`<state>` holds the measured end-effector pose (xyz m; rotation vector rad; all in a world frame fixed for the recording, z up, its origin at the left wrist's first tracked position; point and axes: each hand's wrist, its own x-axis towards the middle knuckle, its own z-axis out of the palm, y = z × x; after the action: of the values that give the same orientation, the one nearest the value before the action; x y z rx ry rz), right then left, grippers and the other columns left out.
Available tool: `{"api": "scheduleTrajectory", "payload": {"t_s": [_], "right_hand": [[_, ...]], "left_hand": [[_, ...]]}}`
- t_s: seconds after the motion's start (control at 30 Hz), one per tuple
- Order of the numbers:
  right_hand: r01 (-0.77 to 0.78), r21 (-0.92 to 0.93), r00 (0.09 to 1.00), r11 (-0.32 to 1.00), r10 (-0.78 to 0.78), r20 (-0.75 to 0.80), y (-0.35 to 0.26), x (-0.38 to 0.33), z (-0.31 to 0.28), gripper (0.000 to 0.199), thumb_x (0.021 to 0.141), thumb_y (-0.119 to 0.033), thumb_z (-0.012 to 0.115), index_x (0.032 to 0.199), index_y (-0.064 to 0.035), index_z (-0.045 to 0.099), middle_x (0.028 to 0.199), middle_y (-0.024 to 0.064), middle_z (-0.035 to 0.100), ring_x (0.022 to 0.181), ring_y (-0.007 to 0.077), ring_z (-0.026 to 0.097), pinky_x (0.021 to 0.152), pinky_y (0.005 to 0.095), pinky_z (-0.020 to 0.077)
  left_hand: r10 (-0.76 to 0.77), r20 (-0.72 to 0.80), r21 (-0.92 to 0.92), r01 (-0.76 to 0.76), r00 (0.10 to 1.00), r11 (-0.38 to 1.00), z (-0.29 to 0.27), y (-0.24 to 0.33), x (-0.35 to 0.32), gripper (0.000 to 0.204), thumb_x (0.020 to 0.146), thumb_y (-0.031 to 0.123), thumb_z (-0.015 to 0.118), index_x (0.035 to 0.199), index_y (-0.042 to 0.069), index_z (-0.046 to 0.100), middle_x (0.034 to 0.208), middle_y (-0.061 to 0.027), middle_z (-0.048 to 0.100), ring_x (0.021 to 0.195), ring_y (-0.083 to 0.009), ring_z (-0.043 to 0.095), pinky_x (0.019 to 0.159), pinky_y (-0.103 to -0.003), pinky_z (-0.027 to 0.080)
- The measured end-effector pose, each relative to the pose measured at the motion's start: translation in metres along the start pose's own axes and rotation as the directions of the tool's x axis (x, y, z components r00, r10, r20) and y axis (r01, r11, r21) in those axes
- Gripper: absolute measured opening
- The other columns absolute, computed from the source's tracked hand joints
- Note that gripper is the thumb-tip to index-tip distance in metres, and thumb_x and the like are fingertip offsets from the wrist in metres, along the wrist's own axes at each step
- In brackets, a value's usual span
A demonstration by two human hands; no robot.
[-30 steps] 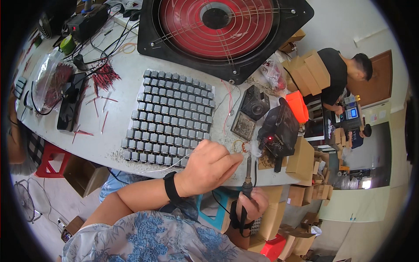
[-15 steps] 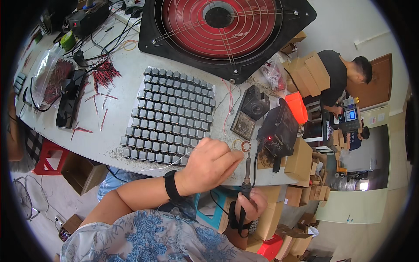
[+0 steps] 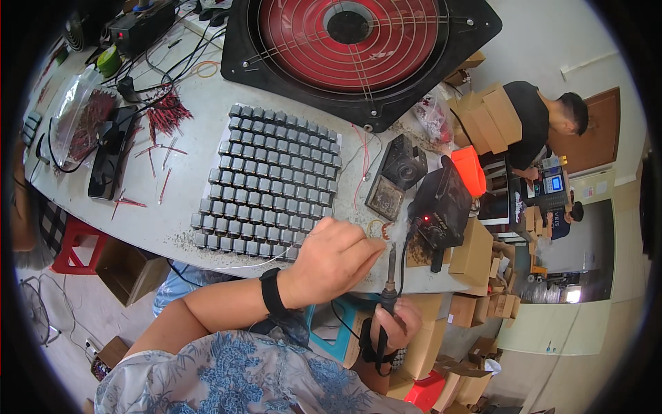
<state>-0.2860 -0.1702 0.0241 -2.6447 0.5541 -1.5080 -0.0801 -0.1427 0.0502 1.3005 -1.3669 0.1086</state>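
Right hand (image 3: 394,330) fisted around the soldering iron (image 3: 389,290), light, rigid, held by its handle; left hand (image 3: 333,260) pinching a thin wire (image 3: 258,263).

Pale table (image 3: 172,221) ahead of hands; red stool (image 3: 72,248) on grey floor far left; stacked cardboard boxes (image 3: 476,252) right; white wall (image 3: 552,41) beyond.

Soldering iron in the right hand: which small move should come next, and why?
Probably ease the soldering iron tip slightly up to the small part pinched in the left hand. The right hand holds the iron upright, its tip just below the left fingertips at the table edge.
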Motion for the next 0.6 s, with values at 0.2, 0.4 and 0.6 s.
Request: {"api": "scheduleTrajectory", "payload": {"t_s": [0.2,0.4,0.6], "right_hand": [[-0.011,0.008,1.0,1.0,0.011,0.008,-0.0016,-0.002,-0.0015,0.042,0.06,0.01,0.074,0.088,-0.0198,0.068,0.095,0.0047,0.047,0.083,0.0233,0.054,0.066,0.0313,0.052],[0.0,-0.004,1.0,1.0,0.0,0.021,-0.0033,-0.0001,-0.0016,0.04,0.062,0.009,0.073,0.089,-0.0197,0.067,0.095,0.0047,0.047,0.083,0.0233,0.054,0.066,0.0315,0.0523],[-0.021,0.003,1.0,1.0,0.021,-0.017,-0.0051,-0.0004,0.0004,0.039,0.062,0.01,0.073,0.087,-0.0191,0.067,0.094,0.0046,0.047,0.083,0.0233,0.055,0.066,0.0315,0.0524]], "left_hand": [[0.02,-0.002,-0.011,-0.02,1.0,1.0,-0.0009,0.0019,0.0005,0.019,0.072,0.008,0.07,0.091,0.009,0.064,0.071,-0.0025,0.047,0.064,-0.0196,0.051,0.06,-0.032,0.036],[0.022,-0.003,-0.006,-0.022,1.0,1.0,-0.0004,0.0027,0.0012,0.02,0.072,0.008,0.07,0.091,0.009,0.064,0.072,-0.0024,0.047,0.065,-0.0196,0.051,0.061,-0.032,0.036],[0.031,-0.012,-0.014,-0.032,0.999,0.999,-0.0018,0.0035,0.0025,0.02,0.071,0.007,0.07,0.091,0.009,0.064,0.071,-0.0023,0.047,0.064,-0.0194,0.05,0.06,-0.032,0.036]]}}
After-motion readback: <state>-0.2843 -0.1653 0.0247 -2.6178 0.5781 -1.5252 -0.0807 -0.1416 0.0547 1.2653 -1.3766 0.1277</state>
